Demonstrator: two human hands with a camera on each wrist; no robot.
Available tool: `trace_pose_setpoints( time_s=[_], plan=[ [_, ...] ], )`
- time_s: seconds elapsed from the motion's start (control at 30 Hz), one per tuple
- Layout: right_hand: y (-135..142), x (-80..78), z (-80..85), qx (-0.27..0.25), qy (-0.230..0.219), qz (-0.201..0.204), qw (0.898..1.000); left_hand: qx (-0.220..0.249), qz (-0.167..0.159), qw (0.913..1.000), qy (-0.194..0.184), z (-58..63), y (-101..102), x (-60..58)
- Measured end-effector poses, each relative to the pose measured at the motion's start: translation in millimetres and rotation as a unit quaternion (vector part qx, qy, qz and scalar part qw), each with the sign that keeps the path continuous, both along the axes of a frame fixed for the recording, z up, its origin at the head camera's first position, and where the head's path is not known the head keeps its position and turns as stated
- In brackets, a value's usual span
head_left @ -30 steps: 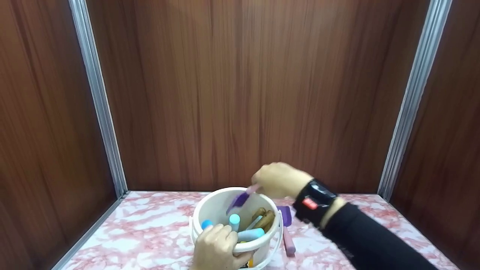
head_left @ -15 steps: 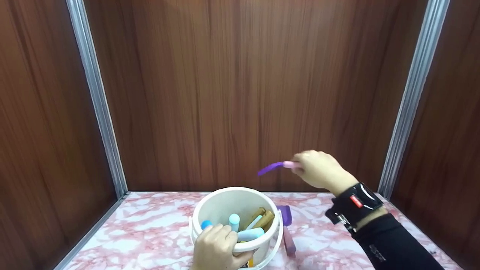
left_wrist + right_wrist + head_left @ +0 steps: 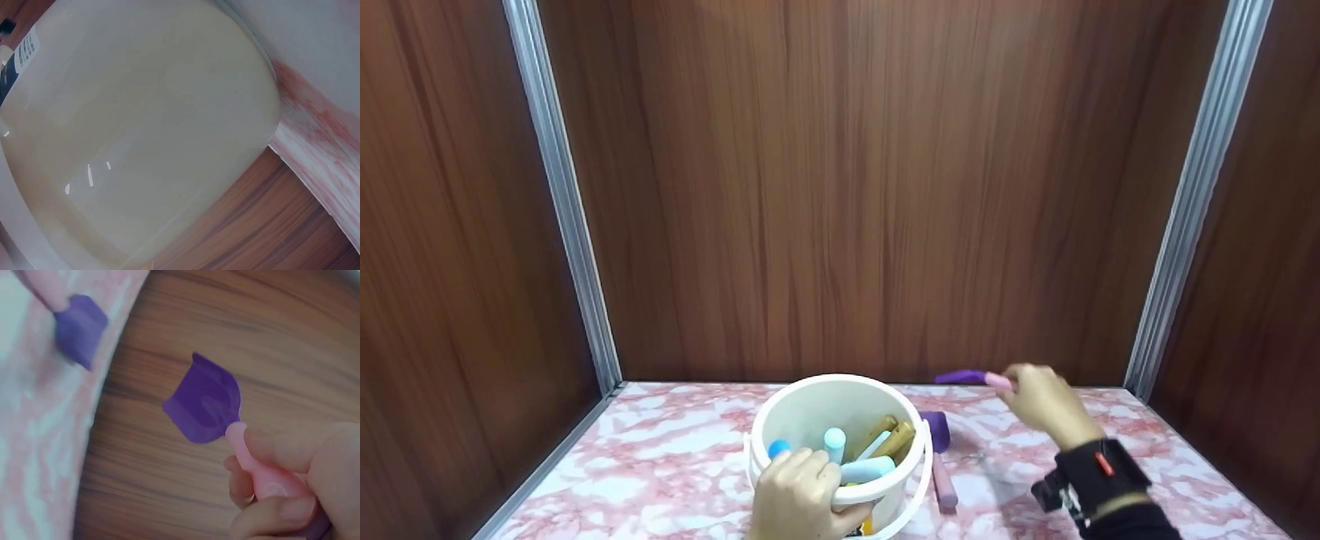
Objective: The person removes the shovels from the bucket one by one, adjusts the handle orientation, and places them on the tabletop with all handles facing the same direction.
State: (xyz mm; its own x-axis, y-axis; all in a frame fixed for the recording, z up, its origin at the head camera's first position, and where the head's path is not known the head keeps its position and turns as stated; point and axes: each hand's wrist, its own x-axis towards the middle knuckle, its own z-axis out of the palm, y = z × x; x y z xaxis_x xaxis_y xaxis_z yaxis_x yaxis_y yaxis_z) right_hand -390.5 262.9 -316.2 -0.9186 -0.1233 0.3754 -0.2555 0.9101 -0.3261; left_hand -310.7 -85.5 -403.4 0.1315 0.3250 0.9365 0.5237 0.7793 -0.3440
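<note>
My right hand (image 3: 1046, 401) grips the pink handle of a small toy shovel (image 3: 208, 402) with a purple scoop-shaped blade. It holds the shovel in the air to the right of a white bucket (image 3: 810, 390), blade pointing left. My left hand (image 3: 796, 495) grips the bucket's near rim, fingers curled over it and thumb outside. A second purple shovel (image 3: 943, 480) with a pink handle lies on the table against the bucket's right side. The bucket's outer wall (image 3: 169, 124) fills most of the left wrist view.
Inside the bucket are light-blue cylinders (image 3: 866, 470), a blue rounded piece (image 3: 778, 448) and brownish-yellow pieces (image 3: 896, 439). The bucket's handle (image 3: 919, 487) hangs down on its right. The pink-and-white marbled table (image 3: 660, 450) is enclosed by wood-grain panels (image 3: 840, 187) with metal corner posts.
My right hand has lifted the shovel out of the bucket, carried it right, then lowered it toward the table on the right. My left hand keeps its grip on the rim.
</note>
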Motion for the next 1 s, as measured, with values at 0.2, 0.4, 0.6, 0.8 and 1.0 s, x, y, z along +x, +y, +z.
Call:
trace_pose_setpoints(
  time_s=[0.2, 0.4, 0.6, 0.8, 1.0],
  plan=[
    [6.6, 3.1, -43.6, -0.008, 0.001, -0.048, 0.999, -0.001, -0.001, 1.0000, -0.003, -0.4, 0.6, -0.4],
    [6.3, 7.9, -69.3, 0.009, 0.008, -0.066, 0.998, -0.001, 0.000, 1.0000, 0.001, -0.5, -0.2, -0.7],
    [4.3, 11.7, -86.7, 0.022, 0.028, -0.070, 0.997, 0.000, 0.000, 1.0000, -0.002, -1.2, -0.8, -0.4],
    [2.6, 9.1, -94.7, 0.032, -0.014, -0.078, 0.996, -0.001, 0.000, 1.0000, -0.005, -1.5, -1.6, 1.3],
    [2.0, 8.1, -94.0, 0.012, -0.117, -0.074, 0.990, -0.007, 0.005, 0.9999, -0.008, -0.1, -2.5, 1.9]
  ],
)
